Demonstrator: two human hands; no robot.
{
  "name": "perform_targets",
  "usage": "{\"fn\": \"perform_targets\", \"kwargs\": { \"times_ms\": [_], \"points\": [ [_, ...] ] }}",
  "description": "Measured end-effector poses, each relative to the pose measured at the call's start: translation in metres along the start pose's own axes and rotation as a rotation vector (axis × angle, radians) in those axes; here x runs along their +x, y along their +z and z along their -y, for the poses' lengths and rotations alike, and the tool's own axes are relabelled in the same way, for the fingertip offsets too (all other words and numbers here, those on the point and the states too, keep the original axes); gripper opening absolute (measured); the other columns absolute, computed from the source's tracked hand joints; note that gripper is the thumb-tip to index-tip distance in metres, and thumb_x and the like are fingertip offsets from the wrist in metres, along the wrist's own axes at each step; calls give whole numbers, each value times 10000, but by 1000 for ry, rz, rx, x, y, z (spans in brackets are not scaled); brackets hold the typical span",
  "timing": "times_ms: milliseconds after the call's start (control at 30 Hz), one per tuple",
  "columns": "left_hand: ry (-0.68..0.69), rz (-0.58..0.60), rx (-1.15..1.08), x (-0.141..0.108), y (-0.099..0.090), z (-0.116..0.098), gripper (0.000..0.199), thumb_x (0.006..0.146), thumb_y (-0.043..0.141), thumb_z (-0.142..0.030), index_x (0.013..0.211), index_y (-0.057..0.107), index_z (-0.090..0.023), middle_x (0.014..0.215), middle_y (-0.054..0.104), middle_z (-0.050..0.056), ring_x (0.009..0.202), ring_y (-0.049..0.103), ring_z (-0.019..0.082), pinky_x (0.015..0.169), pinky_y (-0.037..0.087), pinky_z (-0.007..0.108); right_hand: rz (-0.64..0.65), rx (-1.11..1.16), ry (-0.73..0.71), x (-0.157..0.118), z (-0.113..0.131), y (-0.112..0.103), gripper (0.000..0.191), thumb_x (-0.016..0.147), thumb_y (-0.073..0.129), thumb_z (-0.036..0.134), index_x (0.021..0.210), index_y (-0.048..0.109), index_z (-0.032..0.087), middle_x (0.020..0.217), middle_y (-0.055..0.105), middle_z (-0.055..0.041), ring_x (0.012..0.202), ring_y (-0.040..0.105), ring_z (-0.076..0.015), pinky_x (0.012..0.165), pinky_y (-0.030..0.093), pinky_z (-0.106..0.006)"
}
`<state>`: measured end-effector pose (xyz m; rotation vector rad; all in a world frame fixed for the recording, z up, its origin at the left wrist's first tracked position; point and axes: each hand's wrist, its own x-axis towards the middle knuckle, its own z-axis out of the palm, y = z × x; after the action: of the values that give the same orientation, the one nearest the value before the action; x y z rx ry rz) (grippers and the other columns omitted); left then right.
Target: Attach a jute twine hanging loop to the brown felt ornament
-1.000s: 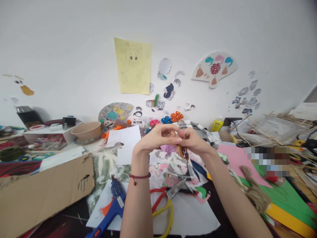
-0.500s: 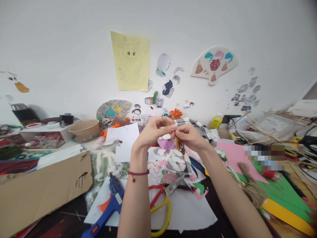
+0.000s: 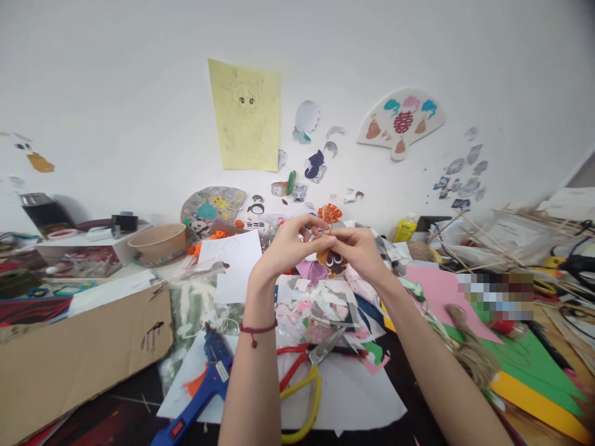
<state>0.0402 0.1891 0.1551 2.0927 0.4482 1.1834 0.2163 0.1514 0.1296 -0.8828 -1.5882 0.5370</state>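
Observation:
A small brown figure with big black-and-white eyes (image 3: 333, 261), like a cartoon cutout, hangs just below my fingertips, with its upper part hidden by them. My left hand (image 3: 295, 243) is closed in a pinch at its top edge. From the other side my right hand (image 3: 357, 249) pinches it between thumb and fingers, and the fingertips of both hands meet. Under the hands lie a purple piece (image 3: 311, 271) and a heap of paper scraps (image 3: 297, 310). Scissors with yellow and red handles (image 3: 302, 402) rest open on white paper below.
A blue glue gun (image 3: 204, 384) lies left of my left forearm, near a cardboard sheet (image 3: 93, 353). Brown twine (image 3: 471, 347) and pink paper (image 3: 437, 291) are on the right. A beige bowl (image 3: 158, 241) and a yellow bottle (image 3: 405, 228) stand near the wall.
The brown figure has turned from edge-on, so its eyes now face me. My right hand has shifted slightly up, and the fingers of both hands have re-gripped.

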Motion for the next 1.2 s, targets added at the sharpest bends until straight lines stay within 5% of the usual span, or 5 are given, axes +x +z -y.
{"fn": "perform_targets", "kwargs": {
  "times_ms": [200, 467, 933, 1067, 1200],
  "points": [
    [37, -150, 71, 4, 6, 0, 231, 856, 703, -400, 901, 730, -174, 784, 633, 19, 670, 494, 121, 604, 379, 253, -69, -151, -63, -2, 2, 3, 345, 849, 691, 497, 786, 781, 170, 663, 695, -29, 595, 592, -159, 548, 451, -269],
    [-1, 24, -62, 1, 4, 4, 317, 798, 758, -474, 899, 738, -174, 638, 546, -23, 554, 413, 91, 529, 306, 244, 105, -86, -8, -2, -8, -2, 398, 804, 728, 540, 701, 740, 155, 595, 629, -11, 549, 533, -133, 509, 407, -254],
    [-164, -64, -268, -3, -2, 7, 281, 753, 805, -376, 742, 684, -122, 657, 675, 27, 529, 557, 83, 514, 435, 220, 310, 78, 230, -2, -18, -12, 378, 817, 745, 510, 880, 778, 139, 614, 730, -47, 473, 637, -143, 397, 428, -209],
    [-194, -77, -270, -2, -2, 5, 273, 745, 813, -362, 739, 696, -115, 642, 694, 41, 530, 592, 96, 522, 470, 222, 372, 123, 225, 0, -20, -15, 402, 816, 742, 524, 900, 781, 133, 673, 754, -68, 541, 686, -168, 505, 531, -256],
    [-182, -71, -285, -2, -1, -2, 243, 744, 811, -335, 722, 697, -121, 625, 697, 38, 519, 595, 89, 525, 491, 211, 372, 162, 150, 3, -25, -18, 429, 808, 747, 535, 1056, 775, 187, 958, 794, -95, 879, 753, -242, 818, 589, -379]
  ]
}}
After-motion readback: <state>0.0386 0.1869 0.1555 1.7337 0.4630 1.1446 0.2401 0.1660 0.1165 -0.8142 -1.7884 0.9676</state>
